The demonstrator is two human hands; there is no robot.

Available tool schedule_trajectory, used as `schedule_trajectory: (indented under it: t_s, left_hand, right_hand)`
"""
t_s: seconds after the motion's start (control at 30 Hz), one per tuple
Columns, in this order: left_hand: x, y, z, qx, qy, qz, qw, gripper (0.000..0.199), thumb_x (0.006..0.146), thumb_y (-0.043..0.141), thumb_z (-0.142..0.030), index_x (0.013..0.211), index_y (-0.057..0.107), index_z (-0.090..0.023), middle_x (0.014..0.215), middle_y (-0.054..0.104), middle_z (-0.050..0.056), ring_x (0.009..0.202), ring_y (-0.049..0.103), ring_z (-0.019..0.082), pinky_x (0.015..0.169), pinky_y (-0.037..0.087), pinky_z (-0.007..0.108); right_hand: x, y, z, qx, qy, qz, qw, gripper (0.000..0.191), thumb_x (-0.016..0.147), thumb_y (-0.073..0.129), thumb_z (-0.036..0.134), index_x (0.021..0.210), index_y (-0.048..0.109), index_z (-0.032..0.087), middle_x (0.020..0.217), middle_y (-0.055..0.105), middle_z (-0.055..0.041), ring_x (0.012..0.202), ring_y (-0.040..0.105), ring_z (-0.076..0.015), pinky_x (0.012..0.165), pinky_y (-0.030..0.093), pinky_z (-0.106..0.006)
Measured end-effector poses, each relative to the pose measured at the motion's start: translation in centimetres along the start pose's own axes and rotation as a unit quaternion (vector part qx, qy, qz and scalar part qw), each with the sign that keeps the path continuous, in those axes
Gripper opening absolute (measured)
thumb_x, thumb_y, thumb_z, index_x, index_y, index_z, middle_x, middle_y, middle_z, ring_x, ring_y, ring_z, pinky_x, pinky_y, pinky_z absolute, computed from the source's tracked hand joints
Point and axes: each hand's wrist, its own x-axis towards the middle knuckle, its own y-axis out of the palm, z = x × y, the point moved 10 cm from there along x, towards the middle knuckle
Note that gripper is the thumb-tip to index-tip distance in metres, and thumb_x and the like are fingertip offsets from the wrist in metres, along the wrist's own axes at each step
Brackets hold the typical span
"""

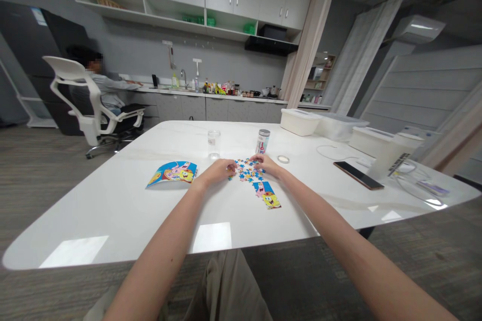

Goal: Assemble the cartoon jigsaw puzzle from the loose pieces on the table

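Observation:
A loose heap of small jigsaw puzzle pieces [246,174], blue, yellow and white, lies on the white table between my hands. At the heap's left edge, my left hand [220,171] has its fingers curled closed around a puzzle piece [230,176]. From the right, my right hand [266,164] reaches over the far side of the heap, its bent fingertips pinched among the pieces; what they grip is too small to make out. Nearer to me lies a joined puzzle section [268,196] with pink and yellow cartoon figures. Left of my left hand rests a curved picture sheet [173,172].
Behind the heap stand a clear jar [214,146] and a printed can [262,141], with a tape roll [283,159] beside them. To the right are a phone [358,175], a white tumbler [395,155], cables and storage boxes [300,121]. A person sits in a white chair [81,90] at the back left.

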Motion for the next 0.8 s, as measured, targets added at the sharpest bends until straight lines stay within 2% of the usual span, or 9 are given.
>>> schedule_trajectory:
  t_s: [0.13, 0.27, 0.5, 0.8]
  left_hand:
    - [0.0, 0.0, 0.1, -0.006, -0.006, -0.004, 1.000, 0.018, 0.075, 0.058, -0.020, 0.091, 0.066, -0.016, 0.086, 0.071, 0.005, 0.081, 0.065, 0.017, 0.074, 0.048, 0.026]
    - [0.1, 0.0, 0.1, -0.012, -0.007, -0.004, 1.000, 0.017, 0.074, 0.059, -0.020, 0.089, 0.066, -0.016, 0.085, 0.071, 0.004, 0.080, 0.065, 0.017, 0.074, 0.048, 0.026]
    - [0.2, -0.4, 0.0, -0.029, -0.009, -0.023, 0.999, 0.020, 0.069, 0.061, -0.018, 0.088, 0.065, -0.016, 0.083, 0.069, 0.003, 0.078, 0.062, 0.017, 0.075, 0.049, 0.027]
    - [0.1, -1.0, 0.4, -0.063, -0.030, -0.049, 0.996, 0.025, 0.066, 0.060, -0.013, 0.090, 0.064, -0.016, 0.076, 0.067, 0.001, 0.071, 0.063, 0.014, 0.071, 0.051, 0.026]
  right_hand:
    - [-0.1, -0.1, 0.1, -0.002, -0.002, 0.000, 1.000, 0.024, 0.061, 0.069, 0.010, 0.084, 0.070, 0.016, 0.095, 0.072, -0.0057, 0.091, 0.064, -0.0192, 0.089, 0.048, -0.035]
    - [-0.1, 0.1, 0.2, -0.007, 0.000, 0.013, 1.000, 0.030, 0.055, 0.073, 0.008, 0.084, 0.071, 0.016, 0.095, 0.072, -0.0045, 0.089, 0.063, -0.0190, 0.087, 0.049, -0.034]
    - [0.1, 0.0, 0.1, -0.014, -0.004, -0.007, 1.000, 0.018, 0.063, 0.071, 0.011, 0.080, 0.070, 0.016, 0.093, 0.072, -0.0057, 0.093, 0.064, -0.0187, 0.094, 0.046, -0.035]
    - [0.2, 0.1, -0.1, -0.003, 0.004, 0.002, 1.000, 0.018, 0.062, 0.070, 0.010, 0.080, 0.071, 0.016, 0.091, 0.072, -0.0049, 0.093, 0.064, -0.0190, 0.091, 0.047, -0.034]
